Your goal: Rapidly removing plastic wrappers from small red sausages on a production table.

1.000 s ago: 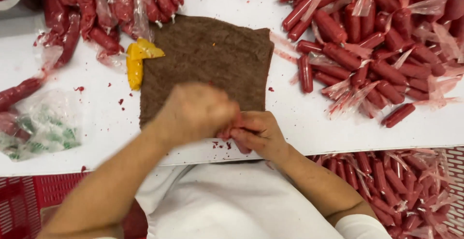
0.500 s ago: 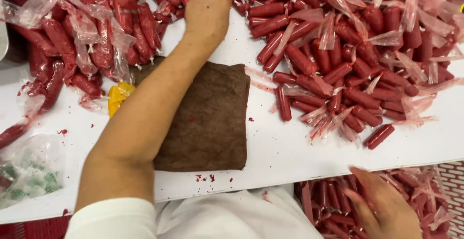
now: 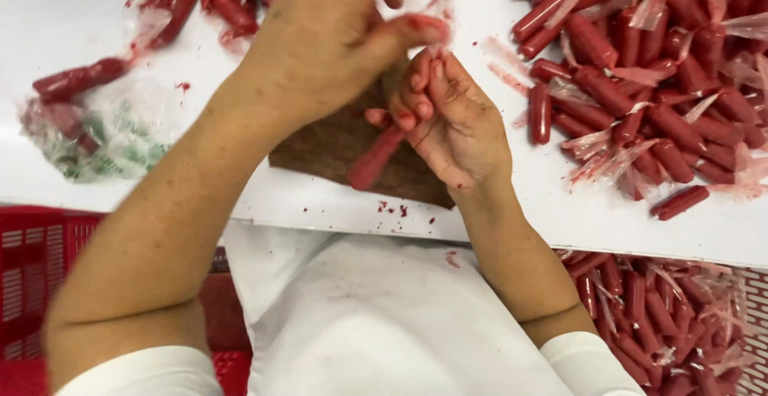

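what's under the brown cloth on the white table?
The brown cloth lies flat on the white table; only table shows around its edges. The left hand, right hand and the red sausage it holds cover much of it, so anything beneath is hidden.

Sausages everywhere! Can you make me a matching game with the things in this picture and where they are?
Things:
1. Sausage held in the right hand
2. Brown cloth
3. Red crate
4. Pile of sausages

Places:
A. On the white table, far right
B. Under the two hands, on the table
C. Below the table edge, on the left
D. Above the cloth, between the hands

Pairs: 1-D, 2-B, 3-C, 4-A
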